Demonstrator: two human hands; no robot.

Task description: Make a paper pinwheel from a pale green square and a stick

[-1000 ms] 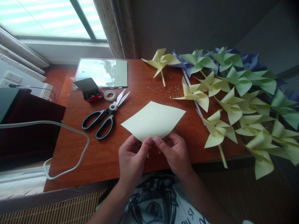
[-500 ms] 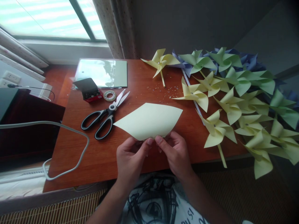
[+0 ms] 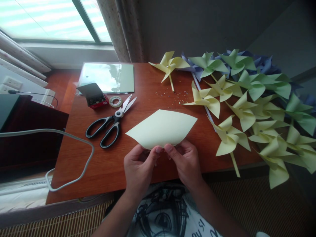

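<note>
A pale yellow sheet of paper point(image 3: 161, 128) is held over the front of the table, its near edge curled round toward me and its far corner pointing away. My left hand point(image 3: 140, 166) pinches the near edge, thumb on top and fingers underneath. Close beside it, my right hand point(image 3: 184, 161) grips the same edge in a like way. The thumb tips almost meet at the middle. What the fingers do beneath the paper is hidden. Black-handled scissors point(image 3: 115, 120) lie with blades apart to the left of the sheet.
Finished paper pinwheels point(image 3: 229, 135) in yellow, green and blue crowd the right side, near a ruler point(image 3: 209, 115). At the left are a tape roll point(image 3: 115, 101), an open red box point(image 3: 97, 102), and a glossy packet point(image 3: 106, 77). Small scraps point(image 3: 180, 98) dot the table point(image 3: 74, 158). A white cable point(image 3: 90, 158) loops at left.
The paper's far part has shifted slightly to the right and its left corner has swung in. Both hands keep their hold in nearly the same place.
</note>
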